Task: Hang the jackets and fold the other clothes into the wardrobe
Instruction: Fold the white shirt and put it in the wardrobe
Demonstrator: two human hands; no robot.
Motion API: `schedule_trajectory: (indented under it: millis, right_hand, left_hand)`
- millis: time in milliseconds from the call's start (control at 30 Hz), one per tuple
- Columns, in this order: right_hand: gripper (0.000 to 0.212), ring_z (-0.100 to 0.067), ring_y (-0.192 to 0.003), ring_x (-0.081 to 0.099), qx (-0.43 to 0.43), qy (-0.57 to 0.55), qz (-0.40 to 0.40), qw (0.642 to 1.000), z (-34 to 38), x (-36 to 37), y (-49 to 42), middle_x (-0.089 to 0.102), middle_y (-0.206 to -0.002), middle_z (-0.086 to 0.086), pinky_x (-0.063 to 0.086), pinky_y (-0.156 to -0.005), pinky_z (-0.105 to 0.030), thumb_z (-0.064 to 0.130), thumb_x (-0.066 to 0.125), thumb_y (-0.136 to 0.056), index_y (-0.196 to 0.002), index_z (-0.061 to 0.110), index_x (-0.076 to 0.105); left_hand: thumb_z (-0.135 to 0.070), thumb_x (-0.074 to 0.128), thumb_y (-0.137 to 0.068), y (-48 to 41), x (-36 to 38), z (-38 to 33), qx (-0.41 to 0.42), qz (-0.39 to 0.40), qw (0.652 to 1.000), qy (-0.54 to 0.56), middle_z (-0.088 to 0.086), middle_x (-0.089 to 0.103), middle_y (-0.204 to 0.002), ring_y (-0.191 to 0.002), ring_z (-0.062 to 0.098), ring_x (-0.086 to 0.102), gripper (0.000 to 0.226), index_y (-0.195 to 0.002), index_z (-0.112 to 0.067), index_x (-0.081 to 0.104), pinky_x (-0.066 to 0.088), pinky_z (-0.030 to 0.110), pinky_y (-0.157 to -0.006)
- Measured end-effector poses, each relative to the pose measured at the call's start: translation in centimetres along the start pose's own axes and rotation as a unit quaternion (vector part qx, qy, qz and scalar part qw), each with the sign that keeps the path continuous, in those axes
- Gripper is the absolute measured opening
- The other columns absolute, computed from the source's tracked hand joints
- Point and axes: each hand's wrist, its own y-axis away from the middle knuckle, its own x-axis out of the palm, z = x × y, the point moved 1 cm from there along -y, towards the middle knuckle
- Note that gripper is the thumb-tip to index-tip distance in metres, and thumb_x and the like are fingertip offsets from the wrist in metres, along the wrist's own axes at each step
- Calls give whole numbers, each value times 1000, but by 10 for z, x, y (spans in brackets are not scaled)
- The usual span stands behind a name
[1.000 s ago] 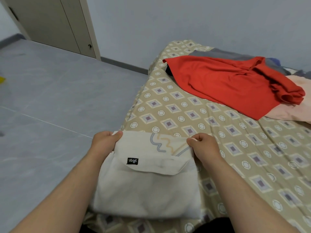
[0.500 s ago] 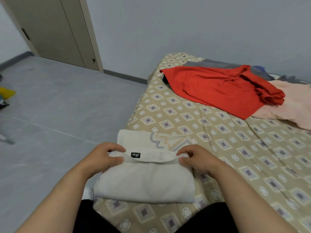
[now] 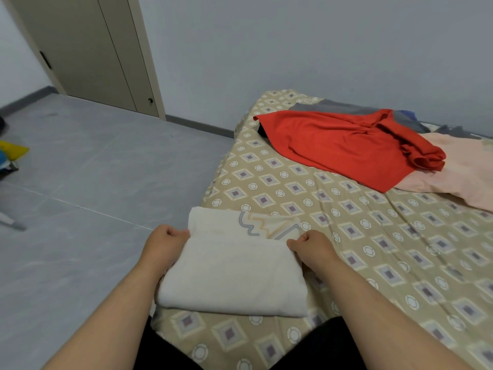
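Note:
A folded white garment [image 3: 234,276] with a wavy orange and grey print on its far part lies at the near corner of the bed [image 3: 373,236]. My left hand [image 3: 166,244] grips the left end of its upper fold. My right hand [image 3: 310,247] grips the right end. The near layer is doubled over, with the far part still showing beyond it. A red garment [image 3: 344,145] lies spread further up the bed, over a grey garment [image 3: 336,106] and a peach one [image 3: 458,166].
The bed's left edge drops to a grey tiled floor [image 3: 93,182]. A closed beige door [image 3: 88,49] stands at the back left. A yellow and blue object [image 3: 12,153] lies at the far left floor edge. Grey wall behind the bed.
The collar flap with the black label has been folded under and is no longer visible. Both hands moved nearer along the garment, and the view lifted slightly.

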Motion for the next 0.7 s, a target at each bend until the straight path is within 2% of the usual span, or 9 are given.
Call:
schedule_trajectory:
  millis: [67,133,200,267,367,500,567,700]
  right_hand:
    - [30,-21,-49,46,57,-63,31,996,1,-3,9,49,-60,-4,38,-49,-25,29,67,-85,-67,13,49]
    - [26,-23,-53,57,115,-130,81,982,0,-7,20,60,-69,-8,47,-48,-24,31,68,-85,-85,6,62]
    - [26,-23,-61,62,148,-142,131,970,-1,-9,27,66,-78,-8,52,-50,-25,29,69,-88,-97,6,65]
    - [24,-24,-67,65,167,-126,150,966,-2,-9,30,68,-82,-9,54,-51,-28,26,68,-91,-104,6,64]
    - [19,-27,-72,66,170,-130,141,967,-2,-8,34,69,-86,-11,54,-56,-32,20,59,-98,-107,3,61]
    - [14,-32,-93,65,147,-194,103,965,2,-3,31,67,-103,-17,52,-82,-43,18,49,-101,-102,6,56]
    - [16,-34,-102,66,149,-192,92,966,4,1,30,69,-109,-16,52,-96,-49,19,50,-99,-106,6,57]
    - [16,-33,-97,67,139,-171,83,972,4,8,28,70,-104,-15,53,-96,-49,21,56,-95,-100,6,59]
  left_hand:
    - [-39,66,-87,8,-12,1,-75,60,994,57,2,56,-56,-47,17,51,32,-70,-12,58,37,24,-48]
    - [-42,66,-89,16,-24,4,-140,146,975,88,-2,54,-52,-41,13,47,34,-68,-15,61,35,17,-42]
    - [-42,65,-90,23,-32,7,-172,216,957,89,-1,66,-70,-56,17,58,30,-80,-14,66,42,20,-52]
    - [-36,62,-93,25,-34,9,-174,255,948,76,2,76,-92,-76,19,72,28,-100,-11,70,50,26,-64]
    - [-21,58,-97,30,-30,6,-126,240,960,72,2,77,-96,-89,20,72,18,-110,-13,67,52,29,-72]
    - [-9,50,-99,33,-26,-5,-70,176,974,126,0,77,-84,-80,18,71,17,-104,-11,65,49,29,-65]
    - [-7,48,-98,34,-23,-7,-72,170,974,131,2,77,-80,-71,18,72,17,-100,-9,65,50,29,-62]
    - [-11,56,-95,28,-18,-3,-138,160,967,139,13,75,-85,-75,28,71,14,-102,-2,64,51,30,-63]
